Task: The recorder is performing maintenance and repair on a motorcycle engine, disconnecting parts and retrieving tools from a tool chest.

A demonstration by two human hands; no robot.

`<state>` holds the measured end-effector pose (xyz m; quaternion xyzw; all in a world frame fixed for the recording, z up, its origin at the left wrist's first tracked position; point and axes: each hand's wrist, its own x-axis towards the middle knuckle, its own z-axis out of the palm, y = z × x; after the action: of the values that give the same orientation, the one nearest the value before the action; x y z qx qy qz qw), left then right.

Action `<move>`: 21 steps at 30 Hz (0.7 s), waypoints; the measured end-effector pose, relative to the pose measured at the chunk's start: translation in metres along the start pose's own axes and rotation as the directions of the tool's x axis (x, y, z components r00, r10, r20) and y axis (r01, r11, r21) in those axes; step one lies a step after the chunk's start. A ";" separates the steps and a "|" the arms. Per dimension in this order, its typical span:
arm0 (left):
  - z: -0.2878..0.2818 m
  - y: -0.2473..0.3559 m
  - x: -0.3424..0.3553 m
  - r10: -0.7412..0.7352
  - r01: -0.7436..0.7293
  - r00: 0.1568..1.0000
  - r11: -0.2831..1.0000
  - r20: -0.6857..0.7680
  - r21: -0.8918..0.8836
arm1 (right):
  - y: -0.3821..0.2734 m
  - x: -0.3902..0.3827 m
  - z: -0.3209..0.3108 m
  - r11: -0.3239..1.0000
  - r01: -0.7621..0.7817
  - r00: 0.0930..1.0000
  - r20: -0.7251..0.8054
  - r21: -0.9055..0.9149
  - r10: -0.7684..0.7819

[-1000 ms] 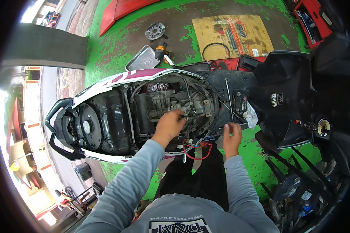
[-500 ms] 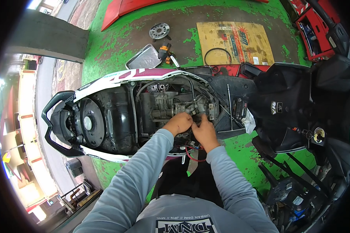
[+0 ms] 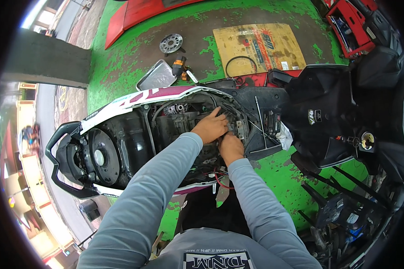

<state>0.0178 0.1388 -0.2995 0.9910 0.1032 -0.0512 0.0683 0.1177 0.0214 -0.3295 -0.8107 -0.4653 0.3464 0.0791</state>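
Note:
I am leaning both arms over an opened scooter with a white and magenta side panel (image 3: 161,92). My left hand (image 3: 212,124) has curled fingers at a black hose and metal parts on the engine (image 3: 175,125); exactly what they grip is hidden. My right hand (image 3: 230,145) is just below it, fingers bent into the same parts, their tips hidden. Red wires (image 3: 222,181) hang by the near edge of the body. A long metal rod tool (image 3: 260,116) lies on the footboard to the right, near a white cloth (image 3: 283,136).
Beyond the scooter lie a metal tray (image 3: 153,76), cordless driver (image 3: 179,67), metal disc (image 3: 170,42), yellow cardboard (image 3: 265,40) with a belt, and red ramp (image 3: 134,13). A red tool cart (image 3: 350,29) stands upper right, a concrete beam (image 3: 49,56) left, black parts (image 3: 341,210) lower right.
My right hand came in from the right to join the left in the engine bay. My left hand has since moved up and slightly right.

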 end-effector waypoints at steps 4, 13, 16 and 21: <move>0.014 0.003 0.015 0.100 -0.108 0.990 0.991 0.095 0.083 | 0.010 0.006 0.014 1.000 -0.030 0.999 -0.030 -0.001 0.030; 0.018 0.000 0.022 0.173 -0.192 0.971 0.975 0.166 0.112 | 0.010 0.000 0.017 0.990 0.076 0.995 -0.052 -0.116 -0.082; 0.020 -0.007 0.017 0.218 -0.242 0.956 0.965 0.198 0.104 | 0.000 -0.003 0.006 0.996 0.031 0.998 0.048 -0.085 -0.027; 0.021 -0.011 0.024 0.261 -0.278 0.946 0.958 0.193 0.067 | 0.012 0.000 0.019 0.993 0.097 0.992 -0.073 -0.073 -0.102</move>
<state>0.0365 0.1512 -0.3245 0.9890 -0.0423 -0.1366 0.0376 0.1141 0.0106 -0.3492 -0.8015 -0.5134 0.2943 0.0862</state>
